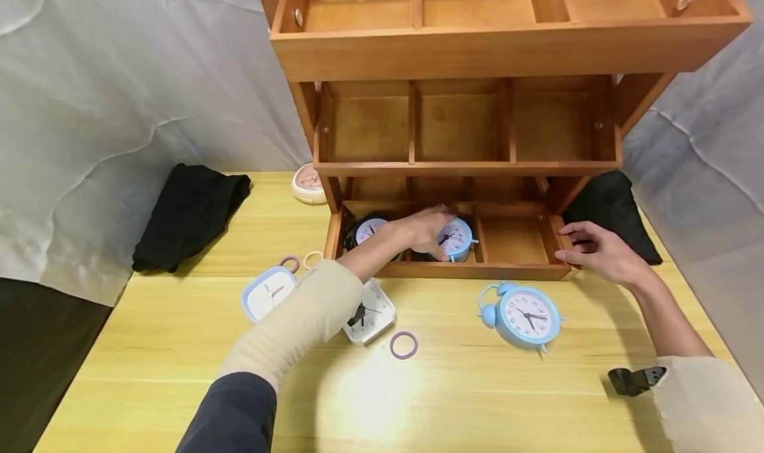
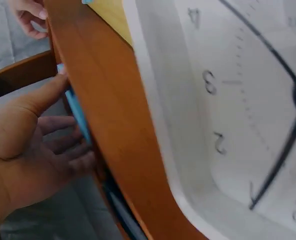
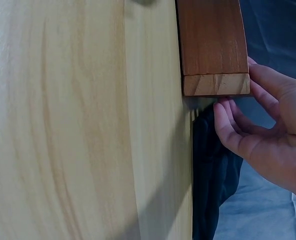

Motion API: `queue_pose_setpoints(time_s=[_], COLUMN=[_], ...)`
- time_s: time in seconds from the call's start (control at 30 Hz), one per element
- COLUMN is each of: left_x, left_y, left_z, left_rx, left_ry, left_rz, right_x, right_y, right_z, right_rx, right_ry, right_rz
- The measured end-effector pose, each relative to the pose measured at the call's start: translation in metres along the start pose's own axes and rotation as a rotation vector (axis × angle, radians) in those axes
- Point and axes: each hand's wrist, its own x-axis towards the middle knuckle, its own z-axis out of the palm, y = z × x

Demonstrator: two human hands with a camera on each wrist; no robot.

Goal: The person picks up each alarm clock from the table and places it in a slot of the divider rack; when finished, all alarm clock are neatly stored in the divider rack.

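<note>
My left hand [image 1: 420, 231] reaches into the bottom tier of a wooden rack [image 1: 465, 272] and grips a light-blue round alarm clock [image 1: 456, 235] in its middle compartment. Thumb and fingers span the clock's edge; in the left wrist view only a blue strip [image 2: 77, 112] shows behind the board. Left of it lies a black round clock [image 1: 371, 229], partly behind my forearm. At the tier's right end, my right hand [image 1: 603, 251] holds the corner with bent thumb and fingers. A second light-blue alarm clock [image 1: 528, 317] lies face up on the table in front.
A white square clock [image 1: 377, 307] and a blue-rimmed clock [image 1: 265, 297] lie near my left forearm. Purple ring [image 1: 404, 333], another purple ring [image 1: 290, 258] and a yellow ring [image 1: 312, 253] are nearby. A pink clock [image 1: 308, 181] and black cloth [image 1: 188, 217] lie left; more black cloth [image 1: 615, 207] lies right.
</note>
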Motion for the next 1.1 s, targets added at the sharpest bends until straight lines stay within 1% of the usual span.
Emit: queue_pose_setpoints(time_s=[0.03, 0.1, 0.2, 0.3, 0.4, 0.47, 0.53, 0.6, 0.73, 0.87, 0.93, 1.0, 1.1], left_x=[-0.004, -0.017, -0.045, -0.077, -0.108, -0.127, -0.143, -0.156, -0.173, -0.182, -0.183, -0.181, -0.171], left_y=[0.001, 0.003, -0.001, -0.009, -0.021, -0.028, -0.033, -0.037, -0.042, -0.045, -0.043, -0.036, -0.019], left_z=[-0.003, -0.011, -0.022, -0.024, -0.017, -0.007, 0.005, 0.018, 0.044, 0.065, 0.072, 0.078, 0.083], left_rx=[0.005, -0.006, -0.060, -0.103, -0.130, -0.148, -0.157, -0.170, -0.190, -0.211, -0.215, -0.224, -0.239], left_ry=[0.010, 0.054, 0.154, 0.262, 0.373, 0.428, 0.459, 0.458, 0.456, 0.483, 0.485, 0.470, 0.436], left_rz=[0.006, 0.022, 0.049, 0.053, 0.045, 0.027, -0.003, -0.047, -0.109, -0.122, -0.118, -0.101, -0.050], right_x=[0.000, 0.000, -0.001, -0.001, 0.000, 0.001, 0.001, 0.001, 0.001, 0.002, 0.002, 0.002, 0.001], right_y=[0.000, 0.001, 0.001, 0.002, 0.002, 0.003, 0.003, 0.003, 0.003, 0.002, 0.002, 0.002, 0.002], right_z=[-0.001, -0.002, -0.002, -0.003, -0.002, -0.001, -0.001, -0.001, 0.000, 0.000, 0.000, 0.000, 0.000], right_rx=[0.001, 0.004, 0.006, 0.006, 0.004, 0.005, 0.004, 0.002, -0.001, -0.002, -0.006, -0.011, -0.013], right_ry=[-0.001, 0.000, 0.002, 0.004, 0.006, 0.006, 0.002, -0.001, 0.000, 0.000, 0.000, 0.002, 0.003], right_rz=[0.000, 0.000, -0.004, -0.010, -0.017, -0.018, -0.015, -0.011, -0.006, -0.008, -0.009, -0.010, -0.010])
